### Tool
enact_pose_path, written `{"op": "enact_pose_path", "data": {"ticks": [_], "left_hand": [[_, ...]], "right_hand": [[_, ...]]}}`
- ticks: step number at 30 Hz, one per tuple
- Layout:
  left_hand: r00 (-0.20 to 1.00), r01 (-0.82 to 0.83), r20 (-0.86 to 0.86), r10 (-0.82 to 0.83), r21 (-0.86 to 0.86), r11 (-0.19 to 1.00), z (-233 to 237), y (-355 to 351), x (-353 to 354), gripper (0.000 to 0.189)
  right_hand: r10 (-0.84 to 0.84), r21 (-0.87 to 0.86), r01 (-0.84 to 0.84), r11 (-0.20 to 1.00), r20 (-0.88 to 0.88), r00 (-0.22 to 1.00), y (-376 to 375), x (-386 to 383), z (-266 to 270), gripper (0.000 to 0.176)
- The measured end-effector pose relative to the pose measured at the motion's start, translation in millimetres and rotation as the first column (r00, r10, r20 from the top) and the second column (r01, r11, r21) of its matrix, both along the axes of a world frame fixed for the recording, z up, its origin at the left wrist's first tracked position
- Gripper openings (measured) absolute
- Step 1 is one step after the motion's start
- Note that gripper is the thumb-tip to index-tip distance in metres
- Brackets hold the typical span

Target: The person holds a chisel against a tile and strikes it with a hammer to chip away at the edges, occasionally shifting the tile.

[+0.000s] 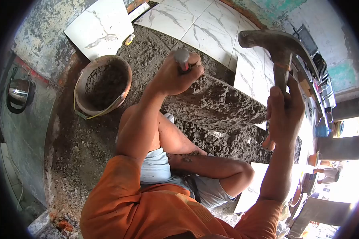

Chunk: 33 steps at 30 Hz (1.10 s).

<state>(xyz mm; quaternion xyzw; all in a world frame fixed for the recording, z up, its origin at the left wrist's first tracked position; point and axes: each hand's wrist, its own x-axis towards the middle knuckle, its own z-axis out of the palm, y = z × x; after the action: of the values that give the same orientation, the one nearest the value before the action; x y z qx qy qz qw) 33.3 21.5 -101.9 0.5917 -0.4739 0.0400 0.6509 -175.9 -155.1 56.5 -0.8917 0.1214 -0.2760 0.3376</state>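
Got white marbled tiles (211, 30) sprawled across the top of the frame, then clumpy grey mortar (227, 101) through the middle and a grey-filled bucket (129, 77) over on the left. Also got a hammer (281, 55) head-up at upper right, held tight in the curled right hand (287, 115), plus, near top centre, the left hand (173, 77) balled around a metal-ended tool (182, 55) with a bit of red showing.

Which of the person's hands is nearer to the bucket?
Left: the left hand is to the bucket's right; the right hand, holding a hammer, is much farther right.
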Motion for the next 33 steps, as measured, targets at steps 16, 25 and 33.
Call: {"op": "enact_pose_path", "data": {"ticks": [16, 25, 33], "left_hand": [[0.955, -0.212, 0.219, 0.2, 0.034, 0.977, 16.5, 13.2, -20.5, 0.02], [0.989, -0.095, 0.122, 0.081, 0.121, 0.988, 4.2, 11.0, -28.5, 0.025], [0.965, -0.193, 0.199, 0.171, 0.097, 0.976, 0.9, 3.4, -23.8, 0.018]], "right_hand": [[0.157, -0.655, -0.137, 0.743, -0.028, 0.987, 79.6, -33.6, 62.5, 0.013], [0.043, -0.123, -0.028, 0.992, 0.122, 0.992, 77.5, -54.2, 50.1, 0.022], [-0.035, -0.294, 0.052, 0.954, 0.065, 0.997, 68.2, -40.2, 50.0, 0.046]]}}
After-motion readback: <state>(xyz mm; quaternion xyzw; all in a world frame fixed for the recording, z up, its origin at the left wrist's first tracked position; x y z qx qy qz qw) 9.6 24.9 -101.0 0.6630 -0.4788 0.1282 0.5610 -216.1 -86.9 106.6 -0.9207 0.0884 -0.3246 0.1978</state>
